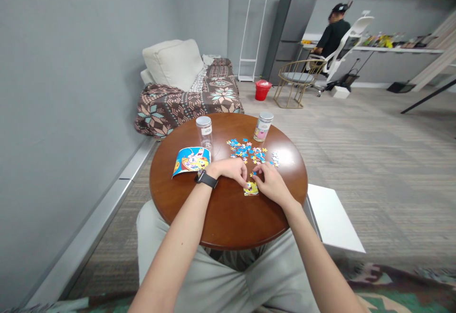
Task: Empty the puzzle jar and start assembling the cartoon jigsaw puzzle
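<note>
On a round wooden table (228, 227) lies a small joined patch of yellow jigsaw puzzle (251, 189). My left hand (233, 169) rests at the patch's upper left edge, its fingers bent down and together; whether a piece is under them is hidden. Just above the patch, my right hand (270, 182) pinches a small blue and yellow puzzle piece (253, 174) between thumb and finger. Beyond both hands spreads a heap of loose puzzle pieces (244, 149), mostly blue. A curved picture sheet (192, 159) with cartoon figures stands to the left, partly behind my left wrist.
A clear jar (204, 132) with a silver lid stands at the table's back left. Another lidded jar (262, 127) with a pink label is at the back right. Pale pieces (275, 158) lie apart at the right. A person (335, 33) sits across the room.
</note>
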The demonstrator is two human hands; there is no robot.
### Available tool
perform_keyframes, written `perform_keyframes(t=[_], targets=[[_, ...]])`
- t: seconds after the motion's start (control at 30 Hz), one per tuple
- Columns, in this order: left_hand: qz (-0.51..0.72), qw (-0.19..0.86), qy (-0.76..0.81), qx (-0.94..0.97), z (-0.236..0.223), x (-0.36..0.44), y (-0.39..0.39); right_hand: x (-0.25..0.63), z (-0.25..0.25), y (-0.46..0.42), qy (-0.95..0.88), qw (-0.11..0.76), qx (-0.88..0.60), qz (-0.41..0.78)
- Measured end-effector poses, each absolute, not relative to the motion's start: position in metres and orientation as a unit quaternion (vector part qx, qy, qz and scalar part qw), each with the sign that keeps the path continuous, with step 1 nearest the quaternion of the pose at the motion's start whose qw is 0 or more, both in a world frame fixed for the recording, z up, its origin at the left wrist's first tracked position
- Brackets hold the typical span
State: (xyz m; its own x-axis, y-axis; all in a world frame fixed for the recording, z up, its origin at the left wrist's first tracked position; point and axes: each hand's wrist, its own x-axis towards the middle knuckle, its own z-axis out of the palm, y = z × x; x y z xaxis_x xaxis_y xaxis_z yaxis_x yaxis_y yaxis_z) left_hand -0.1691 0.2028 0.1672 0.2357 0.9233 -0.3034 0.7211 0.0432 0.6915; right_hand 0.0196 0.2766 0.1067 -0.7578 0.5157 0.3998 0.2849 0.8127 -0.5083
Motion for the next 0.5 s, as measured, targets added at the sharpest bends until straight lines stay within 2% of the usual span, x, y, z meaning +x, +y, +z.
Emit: perform_keyframes(t=[0.23,0.5], targets=[[0.128,0.408,0.601,0.675,0.1681,-0.1689,0.2016,0.0222,0.1073,0.2749,-0.896,0.298,-0.225,0.242],[0.111,0.400,0.602,0.683,0.1673,-0.1692,0.2020,0.0245,0.1121,0.2758,-0.846,0.291,-0.271,0.356]])
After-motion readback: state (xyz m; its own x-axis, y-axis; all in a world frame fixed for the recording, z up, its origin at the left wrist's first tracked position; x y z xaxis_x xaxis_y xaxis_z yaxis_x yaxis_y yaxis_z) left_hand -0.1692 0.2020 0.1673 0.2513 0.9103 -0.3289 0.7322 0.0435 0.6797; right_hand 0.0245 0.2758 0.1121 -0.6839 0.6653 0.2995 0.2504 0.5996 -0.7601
